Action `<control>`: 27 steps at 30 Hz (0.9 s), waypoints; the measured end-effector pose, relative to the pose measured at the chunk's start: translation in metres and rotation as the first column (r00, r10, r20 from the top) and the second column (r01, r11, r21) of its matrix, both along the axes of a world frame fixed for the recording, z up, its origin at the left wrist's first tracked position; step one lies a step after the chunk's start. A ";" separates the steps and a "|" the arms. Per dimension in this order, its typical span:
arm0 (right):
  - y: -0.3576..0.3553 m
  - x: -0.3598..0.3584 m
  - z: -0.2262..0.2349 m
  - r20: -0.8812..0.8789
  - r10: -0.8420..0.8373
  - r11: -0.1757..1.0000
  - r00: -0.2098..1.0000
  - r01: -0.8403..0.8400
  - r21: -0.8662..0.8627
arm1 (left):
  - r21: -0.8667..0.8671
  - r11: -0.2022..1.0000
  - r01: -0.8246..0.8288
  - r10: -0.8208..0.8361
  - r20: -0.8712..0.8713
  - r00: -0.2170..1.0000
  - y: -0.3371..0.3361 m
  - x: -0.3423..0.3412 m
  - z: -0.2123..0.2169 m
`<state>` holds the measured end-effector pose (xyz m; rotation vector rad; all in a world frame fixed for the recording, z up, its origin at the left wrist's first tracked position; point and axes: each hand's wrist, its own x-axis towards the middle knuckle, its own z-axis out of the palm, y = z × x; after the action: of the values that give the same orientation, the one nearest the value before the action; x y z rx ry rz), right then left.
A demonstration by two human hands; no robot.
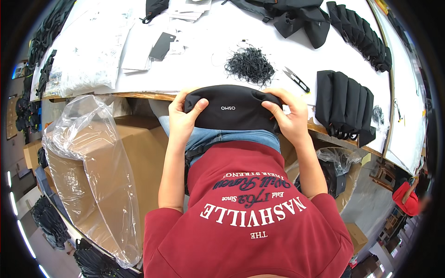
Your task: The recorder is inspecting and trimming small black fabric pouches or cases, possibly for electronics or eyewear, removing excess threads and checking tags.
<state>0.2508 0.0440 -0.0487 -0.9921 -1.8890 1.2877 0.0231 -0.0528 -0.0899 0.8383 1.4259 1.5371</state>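
Note:
A black fabric pouch [227, 118] with small white print is stretched between my two hands at the table's front edge, above my lap. My left hand [184, 113] grips its left end, thumb on the front face. At the other end my right hand [289, 113] holds it the same way, with the thumb pressed on the fabric and the fingers behind. Just beyond the pouch lies a tangled heap of thin black cords [250, 65]. A pair of black-handled thread snips [296, 79] rests to the right of that heap.
Black pouches stand in a row [345, 104] at the right, with another row [359, 34] farther back. Clear plastic bags [90, 51] and cards [162, 46] lie on the white table [204, 51] at left. Below is a plastic-lined cardboard box [92, 176].

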 end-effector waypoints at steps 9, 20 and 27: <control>-0.002 0.009 -0.026 -0.380 -0.105 0.974 0.919 0.018 -0.225 | 0.221 0.974 0.048 -0.031 -0.079 0.996 0.002 -0.004 -0.009; 0.006 -0.002 0.006 -0.256 -0.026 0.975 0.966 -0.031 -0.219 | 0.194 0.981 0.024 -0.004 -0.103 0.995 -0.002 -0.009 -0.006; 0.026 0.030 0.001 0.087 0.226 0.972 0.970 -0.219 -0.091 | 0.158 0.974 0.165 -0.100 -0.354 0.930 -0.012 -0.017 0.000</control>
<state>0.2806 0.0696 -0.0477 -0.9173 -2.0850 1.4782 0.0061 -0.0644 -0.0903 1.3445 1.4472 1.4841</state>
